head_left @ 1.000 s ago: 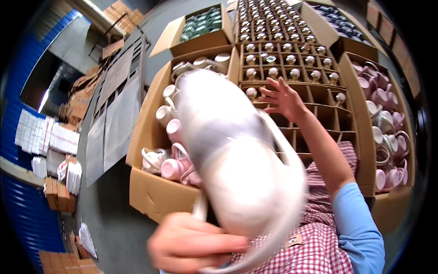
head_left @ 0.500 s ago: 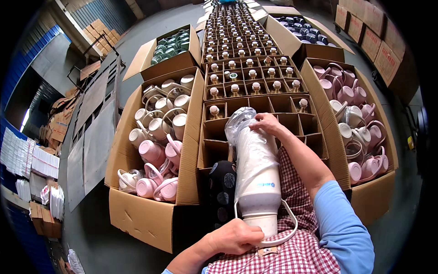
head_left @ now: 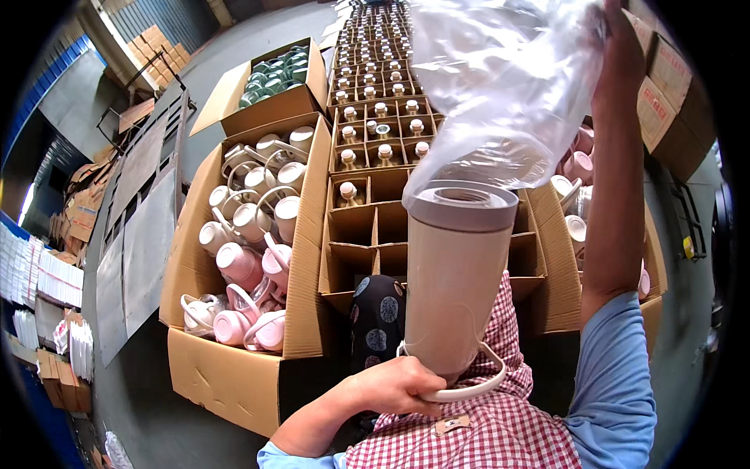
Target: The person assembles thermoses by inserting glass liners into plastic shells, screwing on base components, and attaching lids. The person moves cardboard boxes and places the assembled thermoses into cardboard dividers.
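At your far left, white packs (head_left: 58, 273) stand stacked, then comes an open carton (head_left: 223, 387) of cream handled cups (head_left: 250, 221) and pink handled cups (head_left: 239, 263), with another carton (head_left: 275, 116) of green items behind it. Next, a divided carton (head_left: 350, 267) runs away from you, bottles (head_left: 348, 194) upright in many compartments. Your left hand (head_left: 400, 384) is curled around the handle (head_left: 476, 388) of a cream tumbler (head_left: 451, 293), which stands nearly vertical in front of your checked apron (head_left: 476, 445), its mauve-grey band uppermost. Above, a clear plastic bag (head_left: 508, 86) hangs down to that banded end. At the upper right, your raised right hand (head_left: 617, 35), darkly shadowed, grips the bag's edge; below your forearm sits a carton (head_left: 549, 270) of more cups.
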A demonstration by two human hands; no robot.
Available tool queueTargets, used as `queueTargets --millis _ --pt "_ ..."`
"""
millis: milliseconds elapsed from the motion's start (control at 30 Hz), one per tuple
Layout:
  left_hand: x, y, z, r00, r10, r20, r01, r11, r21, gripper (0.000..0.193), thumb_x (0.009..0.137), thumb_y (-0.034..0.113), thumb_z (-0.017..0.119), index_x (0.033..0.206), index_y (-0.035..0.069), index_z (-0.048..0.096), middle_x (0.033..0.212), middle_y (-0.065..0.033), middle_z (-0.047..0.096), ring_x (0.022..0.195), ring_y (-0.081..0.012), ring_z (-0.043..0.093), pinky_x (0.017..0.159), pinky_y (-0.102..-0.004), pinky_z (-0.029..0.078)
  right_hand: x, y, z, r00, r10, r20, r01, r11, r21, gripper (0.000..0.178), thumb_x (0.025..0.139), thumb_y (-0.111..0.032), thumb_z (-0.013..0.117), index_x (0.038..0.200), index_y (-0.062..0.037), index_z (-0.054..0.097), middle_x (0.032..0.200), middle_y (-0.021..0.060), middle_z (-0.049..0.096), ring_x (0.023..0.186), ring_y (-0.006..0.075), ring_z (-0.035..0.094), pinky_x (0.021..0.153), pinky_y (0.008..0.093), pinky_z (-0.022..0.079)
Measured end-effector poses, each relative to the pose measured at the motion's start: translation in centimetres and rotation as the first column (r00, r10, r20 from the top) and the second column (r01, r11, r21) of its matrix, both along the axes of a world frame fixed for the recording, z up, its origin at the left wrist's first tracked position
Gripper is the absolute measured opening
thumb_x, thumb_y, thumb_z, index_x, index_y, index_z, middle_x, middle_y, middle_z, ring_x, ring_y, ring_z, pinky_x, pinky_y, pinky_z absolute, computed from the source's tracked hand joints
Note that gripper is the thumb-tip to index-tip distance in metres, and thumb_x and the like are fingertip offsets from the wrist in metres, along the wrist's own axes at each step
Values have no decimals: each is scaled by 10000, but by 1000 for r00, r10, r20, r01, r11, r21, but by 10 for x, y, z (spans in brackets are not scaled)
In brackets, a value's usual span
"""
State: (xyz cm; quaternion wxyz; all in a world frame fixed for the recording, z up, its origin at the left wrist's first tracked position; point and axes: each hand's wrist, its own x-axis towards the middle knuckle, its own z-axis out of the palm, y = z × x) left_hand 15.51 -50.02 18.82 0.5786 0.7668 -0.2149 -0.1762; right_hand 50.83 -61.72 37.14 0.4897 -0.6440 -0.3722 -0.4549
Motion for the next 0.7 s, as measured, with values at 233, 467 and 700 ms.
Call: queueTargets --millis 233,467,700 --pt "37 44 -10 866 252 -433 -393 877 -276 94 768 51 686 828 -9 647 656 -12 581 624 -77 550 578 -232 453 33 -37 -251 875 -393 283 484 740 -467 426 890 -106 470 1299 11 449 1187 226 564 1002 324 597 858 381 470" --pt "58 41 -12 855 229 -465 -398 865 -305 176 809 65 645 964 -16 626 602 -56 606 363 -36 435 338 -176 313 -10 -28 -151 768 33 -639 -451 737 -504 288 858 -213 604 1059 -17 667 959 161 684 913 248 660 844 337 509" --pt "43 68 -2 879 477 11 -470 869 -155 460 776 290 712 1066 -49 598 784 -101 658 660 -153 630 606 -257 496 -89 72 -109 746 167 -645 -657 344 -671 361 856 -426 544 922 -122 728 772 158 666 723 299 655 654 347 510"
